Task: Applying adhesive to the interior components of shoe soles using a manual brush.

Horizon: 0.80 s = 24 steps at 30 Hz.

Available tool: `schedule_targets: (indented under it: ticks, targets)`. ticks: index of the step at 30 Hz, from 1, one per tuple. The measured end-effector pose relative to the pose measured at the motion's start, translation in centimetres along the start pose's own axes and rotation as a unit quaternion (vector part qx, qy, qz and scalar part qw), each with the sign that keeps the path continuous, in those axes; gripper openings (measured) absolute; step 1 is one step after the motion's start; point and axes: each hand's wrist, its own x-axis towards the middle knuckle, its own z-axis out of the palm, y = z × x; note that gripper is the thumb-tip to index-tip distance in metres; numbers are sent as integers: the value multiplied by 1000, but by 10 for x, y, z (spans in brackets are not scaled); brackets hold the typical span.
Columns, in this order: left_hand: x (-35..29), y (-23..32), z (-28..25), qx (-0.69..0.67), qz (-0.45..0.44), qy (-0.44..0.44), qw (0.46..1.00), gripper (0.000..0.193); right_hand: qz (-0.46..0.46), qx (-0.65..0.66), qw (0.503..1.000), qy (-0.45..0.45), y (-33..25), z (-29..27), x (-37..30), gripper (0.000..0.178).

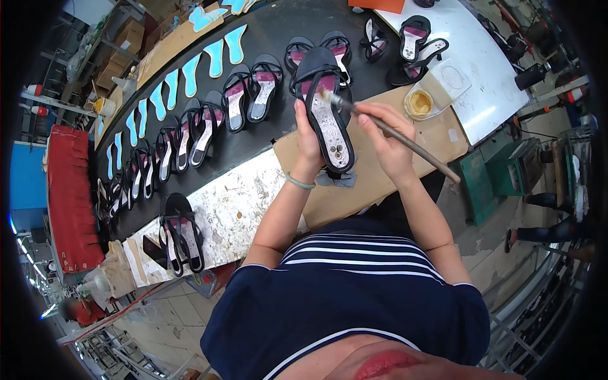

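My left hand (pixel 307 140) is closed around the side of a black strappy sandal (pixel 333 136), held up over the bench with its toe pointing away from me. The sandal's bare inner sole is pale and speckled, with a purple-pink patch toward the toe. In my right hand (pixel 387 139) is a long-handled brush (pixel 410 144), gripped between thumb and fingers. Its bristle end is at the purple patch inside the sandal; whether it touches cannot be told. To the right stands a tub of yellowish paste (pixel 418 104).
Rows of black sandals (pixel 263 87) and light-blue insoles (pixel 190 75) line the dark bench (pixel 278 25). More sandals (pixel 415 39) lie at the far right, and a pair (pixel 181 235) stands near left. Cardboard (pixel 370 183) lies under my hands. A white container (pixel 447 81) adjoins the paste tub.
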Motion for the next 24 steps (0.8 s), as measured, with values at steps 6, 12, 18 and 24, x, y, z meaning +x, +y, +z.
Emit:
schedule_targets:
  ticks: [6, 12, 18, 24]
  targets:
    - [9, -3, -6, -16, 32, -37, 999, 56, -79, -97, 992, 24, 9, 8, 9, 17]
    - [16, -14, -12, -34, 61, -30, 997, 63, -121, -131, 983, 44, 24, 23, 12, 19]
    - [14, -12, -11, -27, 78, -26, 996, 62, -135, -140, 979, 59, 30, 28, 13, 18]
    - [16, -13, -12, -25, 92, -12, 995, 61, -125, -140, 980, 64, 31, 30, 15, 16]
